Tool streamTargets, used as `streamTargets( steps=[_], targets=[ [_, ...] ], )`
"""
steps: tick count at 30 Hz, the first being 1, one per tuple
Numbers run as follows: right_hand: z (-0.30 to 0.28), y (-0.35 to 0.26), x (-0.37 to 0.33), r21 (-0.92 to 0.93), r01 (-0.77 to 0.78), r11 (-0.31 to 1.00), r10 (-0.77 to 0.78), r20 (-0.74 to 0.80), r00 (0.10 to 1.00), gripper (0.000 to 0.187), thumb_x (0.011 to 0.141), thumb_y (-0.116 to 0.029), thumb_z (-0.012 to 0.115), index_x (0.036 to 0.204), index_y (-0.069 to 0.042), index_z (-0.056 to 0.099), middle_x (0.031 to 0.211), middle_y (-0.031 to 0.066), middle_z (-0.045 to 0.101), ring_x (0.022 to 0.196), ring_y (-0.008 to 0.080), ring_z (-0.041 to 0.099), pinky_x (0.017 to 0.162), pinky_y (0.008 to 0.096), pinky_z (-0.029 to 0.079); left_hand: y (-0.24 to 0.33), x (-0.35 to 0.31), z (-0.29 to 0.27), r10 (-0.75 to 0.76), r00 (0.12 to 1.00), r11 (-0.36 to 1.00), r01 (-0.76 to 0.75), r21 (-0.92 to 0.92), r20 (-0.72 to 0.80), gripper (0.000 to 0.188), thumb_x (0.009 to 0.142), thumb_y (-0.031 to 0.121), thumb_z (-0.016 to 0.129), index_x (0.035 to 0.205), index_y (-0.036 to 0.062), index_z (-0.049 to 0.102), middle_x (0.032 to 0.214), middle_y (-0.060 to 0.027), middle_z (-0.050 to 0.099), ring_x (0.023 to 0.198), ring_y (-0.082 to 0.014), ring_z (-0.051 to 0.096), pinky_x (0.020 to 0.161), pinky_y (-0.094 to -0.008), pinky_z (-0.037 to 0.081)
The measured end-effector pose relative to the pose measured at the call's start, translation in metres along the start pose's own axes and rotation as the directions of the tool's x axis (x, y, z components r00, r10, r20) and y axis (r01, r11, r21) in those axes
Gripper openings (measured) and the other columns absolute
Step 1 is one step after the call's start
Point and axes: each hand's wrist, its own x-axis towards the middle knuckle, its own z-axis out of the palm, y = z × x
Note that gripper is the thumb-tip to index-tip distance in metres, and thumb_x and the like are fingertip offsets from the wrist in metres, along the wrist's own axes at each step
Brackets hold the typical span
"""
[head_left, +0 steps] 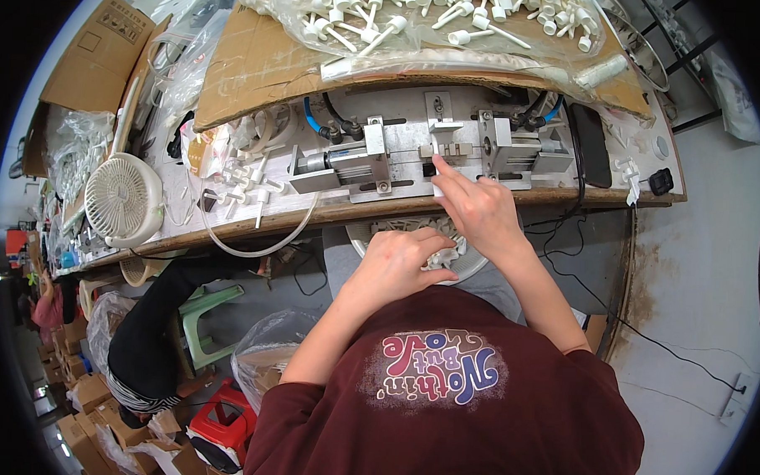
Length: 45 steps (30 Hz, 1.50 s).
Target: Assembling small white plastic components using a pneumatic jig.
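Note:
My right hand (pixel 480 212) reaches up to the metal clamping fixture (pixel 447 149) at the table's front edge. Its fingers are pinched together on a small white plastic part (pixel 437 190), mostly hidden by them. Lower and to the left, my left hand (pixel 406 259) curls over a round white basin (pixel 473 269) in my lap. Small white plastic pieces (pixel 448 255) show between its thumb and forefinger; its grip on them is partly hidden. Two metal cylinder units, a left one (pixel 349 163) and a right one (pixel 517 150), face each other across the fixture.
Cardboard (pixel 268 74) above the fixture bears a heap of white plastic parts (pixel 455 14) in clear film. Leftward lie more white parts (pixel 252 183), a looping pale tube (pixel 262 254) and a white fan (pixel 123 199). Black cables (pixel 580 161) hang at right. Another person (pixel 155 330) bends near a green stool (pixel 194 323).

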Motion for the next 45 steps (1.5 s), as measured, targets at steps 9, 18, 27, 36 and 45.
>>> streamTargets(
  steps=[9, 18, 27, 36, 45],
  targets=[
    [0.002, 0.004, 0.006, 0.04, -0.061, 0.997, 0.06, 0.045, 0.997, 0.025, 0.074, -0.012, 0.074, 0.097, -0.006, 0.066, 0.124, 0.0054, 0.067, 0.058, 0.0258, 0.064, 0.058, 0.0317, 0.052, -0.002, 0.004, 0.001, 0.081, 0.996, 0.996, -0.082, -0.02, -0.042, 0.038, 0.073, 0.037, 0.081, 0.097, 0.0087, 0.072, 0.084, -0.0052, 0.07, 0.065, -0.0249, 0.066, 0.057, -0.0338, 0.051],
    [0.003, -0.001, 0.011, -0.006, -0.088, 0.996, 0.088, 0.117, 0.989, 0.023, 0.073, -0.008, 0.073, 0.094, -0.004, 0.065, 0.122, 0.0104, 0.067, 0.063, 0.0278, 0.067, 0.059, 0.0348, 0.054, 0.002, 0.005, -0.004, 0.151, 0.985, 0.987, -0.155, -0.041, -0.085, 0.04, 0.071, 0.039, 0.082, 0.096, 0.0086, 0.072, 0.083, -0.0038, 0.07, 0.065, -0.0236, 0.066, 0.056, -0.0331, 0.05],
    [0.002, 0.001, 0.005, 0.021, -0.074, 0.997, 0.073, 0.043, 0.996, 0.025, 0.073, -0.011, 0.074, 0.096, -0.005, 0.065, 0.122, 0.0084, 0.067, 0.063, 0.0258, 0.067, 0.058, 0.0331, 0.054, 0.004, 0.008, -0.015, 0.164, 0.965, 0.986, -0.162, 0.024, -0.203, 0.039, 0.071, 0.033, 0.084, 0.099, 0.0093, 0.073, 0.078, -0.0024, 0.068, 0.059, -0.0177, 0.062, 0.053, -0.0284, 0.047],
    [-0.025, -0.014, -0.021, 0.332, -0.088, 0.939, 0.042, 0.145, 0.989, 0.022, 0.077, -0.015, 0.074, 0.095, -0.006, 0.067, 0.124, 0.0091, 0.064, 0.087, 0.0272, 0.069, 0.075, 0.0367, 0.056, -0.003, 0.019, -0.041, 0.039, 0.857, 0.998, -0.06, -0.024, -0.513, 0.028, 0.077, 0.003, 0.077, 0.105, 0.0048, 0.072, 0.08, -0.0044, 0.071, 0.051, -0.0085, 0.057, 0.051, -0.0224, 0.044],
    [-0.01, -0.011, -0.069, 0.326, -0.192, 0.926, 0.057, 0.381, 0.923, 0.025, 0.074, -0.014, 0.076, 0.095, -0.004, 0.065, 0.117, 0.0097, 0.066, 0.097, 0.0294, 0.067, 0.081, 0.0402, 0.055, 0.002, 0.061, -0.071, -0.088, 0.735, 0.993, 0.013, -0.116, -0.672, 0.037, 0.083, 0.0, 0.071, 0.119, 0.0043, 0.066, 0.095, -0.0071, 0.07, 0.06, -0.0062, 0.057, 0.054, -0.0203, 0.045]
  ],
)
